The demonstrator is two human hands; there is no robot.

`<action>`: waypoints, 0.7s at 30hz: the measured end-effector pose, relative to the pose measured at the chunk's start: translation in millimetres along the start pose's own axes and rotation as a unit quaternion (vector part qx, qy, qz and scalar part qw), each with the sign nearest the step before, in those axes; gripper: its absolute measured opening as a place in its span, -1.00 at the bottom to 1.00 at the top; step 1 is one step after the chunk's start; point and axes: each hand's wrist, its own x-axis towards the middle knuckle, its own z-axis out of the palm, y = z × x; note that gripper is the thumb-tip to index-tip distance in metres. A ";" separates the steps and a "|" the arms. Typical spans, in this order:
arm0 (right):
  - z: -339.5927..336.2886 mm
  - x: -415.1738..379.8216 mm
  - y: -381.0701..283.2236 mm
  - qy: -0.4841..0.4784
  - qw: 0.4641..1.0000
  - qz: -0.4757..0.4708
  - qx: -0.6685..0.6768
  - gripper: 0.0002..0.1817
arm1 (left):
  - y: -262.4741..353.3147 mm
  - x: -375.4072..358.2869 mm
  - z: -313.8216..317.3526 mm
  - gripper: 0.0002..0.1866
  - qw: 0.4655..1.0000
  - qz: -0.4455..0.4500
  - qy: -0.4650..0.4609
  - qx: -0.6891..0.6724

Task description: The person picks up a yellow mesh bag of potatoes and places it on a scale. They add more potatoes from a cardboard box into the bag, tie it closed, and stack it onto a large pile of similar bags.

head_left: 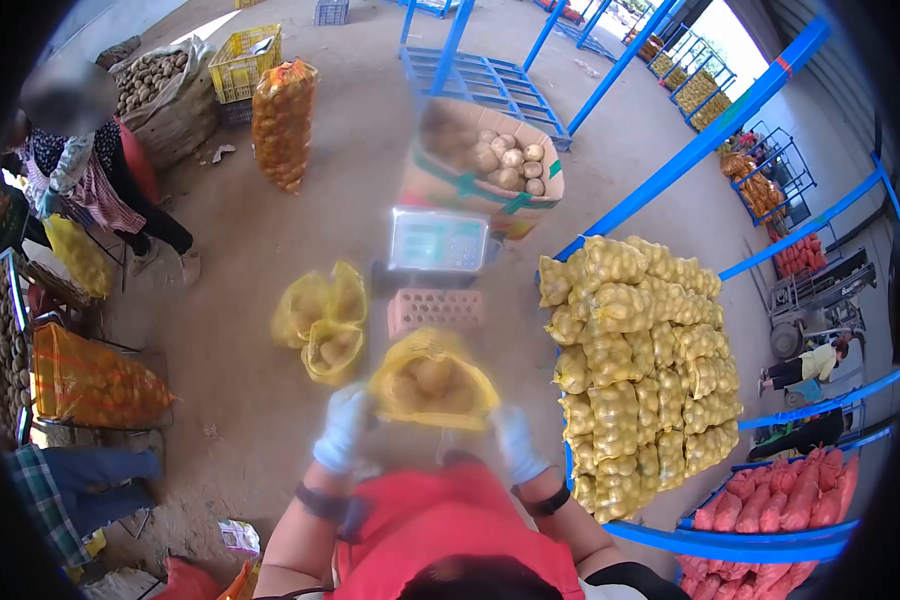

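Both of my hands wear pale blue gloves. My left hand (342, 430) is closed on the left side of an open yellow mesh bag (485, 390), and my right hand (518, 446) grips its right side. Round, brownish potatoes (432, 382) show through the bag's mouth, somewhat blurred. Just beyond the bag lies a pink block with rows of holes (435, 310). Behind that stands a scale display (438, 240) with a keypad. To the left of the block, several open yellow mesh bags (320, 315) with potatoes in them stand on the floor.
A cardboard box (535, 200) of potatoes stands ahead. At right, filled yellow bags (650, 370) are stacked in a blue metal frame (710, 130). A tall orange net sack (283, 125) is ahead left. Co-workers are at the left, one a person in dark trousers (155, 215).
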 end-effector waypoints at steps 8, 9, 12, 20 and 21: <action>-71.6 79.4 17.8 0.005 0.989 -0.146 -0.036 -0.77 | -3.0 59.6 85.3 -0.78 0.983 0.144 -0.010 0.111; -82.3 89.6 8.5 -0.030 0.988 -0.148 -0.041 -0.78 | 5.8 63.9 97.3 -0.78 0.993 0.096 0.009 0.074; -111.7 120.2 -14.3 -0.155 0.982 -0.101 -0.039 -0.81 | 24.6 71.1 122.6 -0.83 0.995 0.039 0.084 0.035; -140.6 160.4 -11.0 -0.313 0.938 -0.101 -0.105 -0.80 | 22.7 68.0 151.0 -0.81 0.968 0.107 0.197 0.112; -141.5 158.7 -1.5 -0.320 0.935 -0.079 -0.129 -0.78 | 17.3 66.0 149.0 -0.81 0.966 0.122 0.194 0.123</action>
